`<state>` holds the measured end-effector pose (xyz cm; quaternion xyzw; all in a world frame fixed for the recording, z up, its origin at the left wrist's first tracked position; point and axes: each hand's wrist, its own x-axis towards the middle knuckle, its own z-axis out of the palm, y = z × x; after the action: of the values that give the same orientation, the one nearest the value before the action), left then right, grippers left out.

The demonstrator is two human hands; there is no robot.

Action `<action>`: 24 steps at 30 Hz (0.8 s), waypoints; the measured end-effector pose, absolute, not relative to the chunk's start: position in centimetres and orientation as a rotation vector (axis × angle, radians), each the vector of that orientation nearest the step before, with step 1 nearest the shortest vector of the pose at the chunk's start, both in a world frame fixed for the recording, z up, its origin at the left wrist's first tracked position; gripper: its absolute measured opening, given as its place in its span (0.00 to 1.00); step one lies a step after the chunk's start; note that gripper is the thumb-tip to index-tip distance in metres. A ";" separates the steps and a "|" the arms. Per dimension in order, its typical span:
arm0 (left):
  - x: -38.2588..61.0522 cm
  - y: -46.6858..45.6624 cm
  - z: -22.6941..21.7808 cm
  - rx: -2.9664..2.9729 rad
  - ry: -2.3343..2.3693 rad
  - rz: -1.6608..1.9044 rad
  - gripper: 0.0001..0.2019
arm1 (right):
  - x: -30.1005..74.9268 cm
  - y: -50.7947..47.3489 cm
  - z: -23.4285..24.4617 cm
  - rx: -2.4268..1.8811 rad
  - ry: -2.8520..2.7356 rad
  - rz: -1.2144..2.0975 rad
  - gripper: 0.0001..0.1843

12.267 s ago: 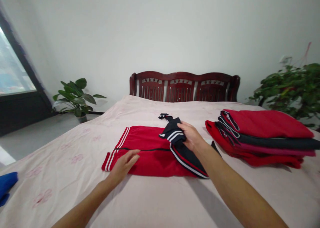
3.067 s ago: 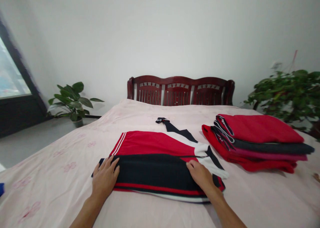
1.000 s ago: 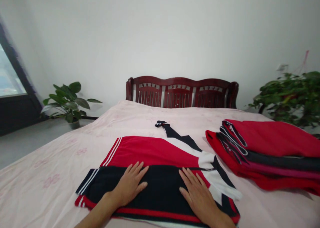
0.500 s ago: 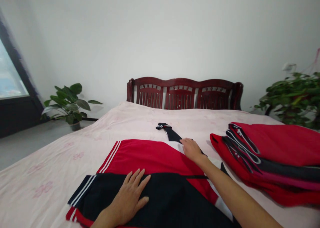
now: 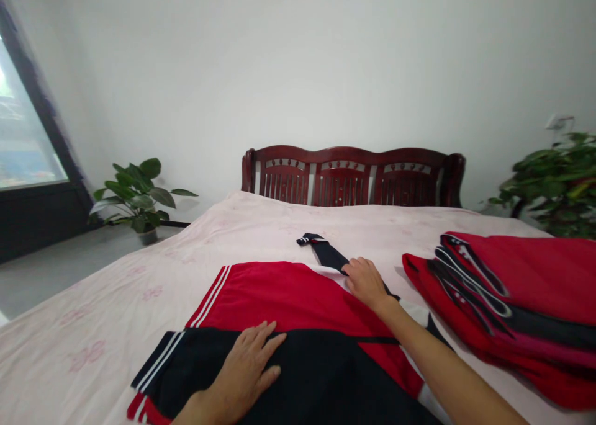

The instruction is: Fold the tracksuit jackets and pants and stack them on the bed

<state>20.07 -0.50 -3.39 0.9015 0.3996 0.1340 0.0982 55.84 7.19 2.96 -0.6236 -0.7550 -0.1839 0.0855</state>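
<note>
A red, navy and white jacket (image 5: pixel 279 291) lies spread over the bed, its banded edges carrying white double stripes. My left hand (image 5: pixel 249 369) rests flat on its navy part, fingers stretched out and holding nothing. At the jacket's far edge, my right hand (image 5: pixel 365 281) has its fingers bent and closed on the cloth, where a navy sleeve (image 5: pixel 328 255) meets a white panel. That sleeve points away across the sheet, its striped cuff folded over. My right forearm covers part of the jacket's right side.
A stack of folded red and navy clothes (image 5: pixel 544 270) sits on the right of the pink-white bedsheet (image 5: pixel 102 326). Beyond are a dark red wooden headboard (image 5: pixel 342 177), a potted plant (image 5: pixel 144 195) at left and a leafy plant (image 5: pixel 554 186) at right.
My right hand's fingers have curled in at the far edge of the jacket. My left hand stays flat on the navy cloth. The view has shifted slightly.
</note>
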 end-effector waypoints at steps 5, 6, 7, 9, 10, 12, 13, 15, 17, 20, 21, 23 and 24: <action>18.8 6.2 -1.5 2.482 1.329 0.725 0.19 | 56.0 1.7 1.6 -1.544 -2.359 -0.681 0.13; 18.6 7.9 -0.9 2.529 1.396 0.787 0.20 | 56.0 0.7 1.1 -1.509 -2.384 -0.679 0.14; 18.4 9.6 -0.4 2.601 1.451 0.796 0.21 | 56.1 -0.1 0.6 -1.486 -2.403 -0.665 0.14; 18.1 12.7 0.6 2.714 1.598 0.710 0.25 | 56.3 -1.2 -0.2 -1.468 -2.425 -0.611 0.14; 18.0 13.9 1.0 2.745 1.655 0.647 0.27 | 56.5 -1.5 -0.5 -1.467 -2.427 -0.579 0.14; 17.8 15.8 1.4 2.770 1.700 0.544 0.29 | 57.1 -1.8 -0.9 -1.470 -2.412 -0.522 0.14; 17.8 16.5 1.5 2.781 1.679 0.508 0.30 | 57.4 -1.9 -0.9 -1.470 -2.400 -0.499 0.14; 17.8 17.4 1.5 2.817 1.598 0.427 0.34 | 57.9 -1.8 -0.8 -1.462 -2.375 -0.472 0.16; 18.0 18.1 1.3 2.856 1.502 0.310 0.36 | 58.2 -1.8 -0.6 -1.446 -2.367 -0.460 0.17; 18.7 18.6 1.1 2.906 1.372 0.150 0.36 | 58.4 -1.7 -0.4 -1.415 -2.396 -0.441 0.18; 18.9 18.7 1.2 2.922 1.340 0.115 0.33 | 58.4 -1.7 -0.4 -1.409 -2.404 -0.436 0.18; 19.2 18.7 1.9 2.958 1.295 0.074 0.24 | 58.6 -1.7 -0.3 -1.401 -2.395 -0.444 0.19; 19.2 18.6 2.4 2.976 1.289 0.077 0.19 | 58.6 -1.7 -0.3 -1.397 -2.378 -0.456 0.19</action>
<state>19.23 18.64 2.41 0.9161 0.3969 0.0236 -0.0515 58.64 -1.65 -0.26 -0.4921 -0.8381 -0.1606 0.1722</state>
